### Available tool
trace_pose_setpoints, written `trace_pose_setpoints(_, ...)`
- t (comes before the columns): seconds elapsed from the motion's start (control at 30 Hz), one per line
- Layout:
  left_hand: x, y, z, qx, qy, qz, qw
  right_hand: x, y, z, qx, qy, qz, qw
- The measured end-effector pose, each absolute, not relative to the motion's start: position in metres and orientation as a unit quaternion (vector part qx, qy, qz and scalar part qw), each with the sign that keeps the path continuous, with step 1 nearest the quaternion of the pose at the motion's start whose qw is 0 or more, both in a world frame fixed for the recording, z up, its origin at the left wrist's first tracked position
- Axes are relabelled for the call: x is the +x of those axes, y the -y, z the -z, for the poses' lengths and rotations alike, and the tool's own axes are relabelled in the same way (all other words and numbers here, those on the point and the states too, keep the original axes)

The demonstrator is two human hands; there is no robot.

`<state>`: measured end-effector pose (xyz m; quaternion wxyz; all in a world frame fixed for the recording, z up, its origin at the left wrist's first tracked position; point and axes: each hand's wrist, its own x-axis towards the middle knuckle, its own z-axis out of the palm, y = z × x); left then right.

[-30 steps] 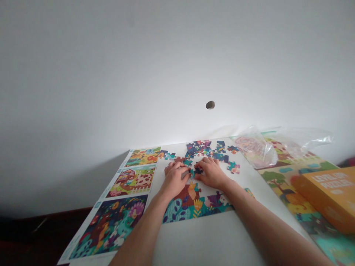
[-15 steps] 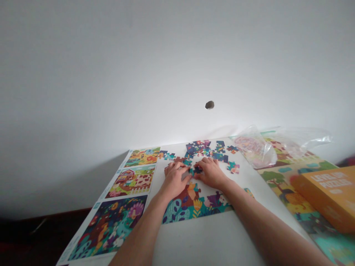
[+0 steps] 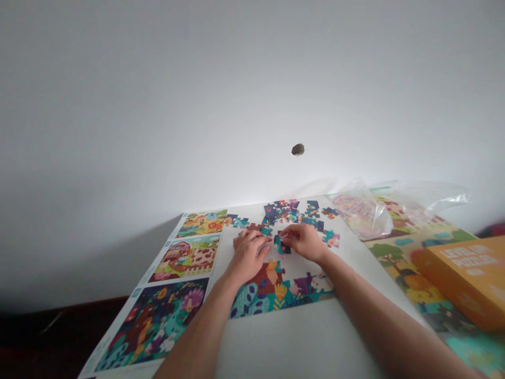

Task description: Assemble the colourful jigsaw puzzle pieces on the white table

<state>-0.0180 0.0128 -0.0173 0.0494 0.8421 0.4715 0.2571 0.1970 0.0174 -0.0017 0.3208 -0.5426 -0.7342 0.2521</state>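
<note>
The right hand (image 3: 304, 243) has its fingertips on a small cluster of navy and teal jigsaw pieces (image 3: 282, 245), just to its left; whether they pinch or only touch is hard to tell. The cluster sits between the hands, nearer the right. The left hand (image 3: 248, 256) rests palm down, fingers together, holding nothing visible. Loose pieces (image 3: 284, 210) lie farther out, a part-built jigsaw section (image 3: 272, 295) lies toward the person, a printed picture sheet (image 3: 153, 322) lies left, and a clear plastic bag (image 3: 361, 210) and orange box (image 3: 461, 279) lie right.

The assembled puzzle section (image 3: 256, 297) shows teal, purple and yellow foliage; the puzzle box (image 3: 461, 279) is orange.
</note>
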Motion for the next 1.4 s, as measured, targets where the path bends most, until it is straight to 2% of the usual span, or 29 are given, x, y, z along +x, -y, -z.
trace_pose_setpoints(0.23,-0.017,-0.012,0.017,0.838,-0.479,-0.256,0.054,0.209,-0.015,-0.002,-0.498,0.737,-0.412,0.2)
trace_pose_setpoints(0.73,-0.018,-0.011,0.016,0.848,-0.467,-0.243,0.063,0.208,-0.006,-0.019,-0.456,0.834,-0.278,0.14)
trace_pose_setpoints(1.07,-0.018,-0.011,0.017,0.847,-0.476,-0.228,0.063,0.212,-0.011,-0.016,-0.451,0.823,-0.316,0.14)
trace_pose_setpoints(1.4,-0.017,-0.01,0.014,0.848,-0.474,-0.23,0.063,0.21,-0.009,-0.015,-0.429,0.856,-0.263,0.117)
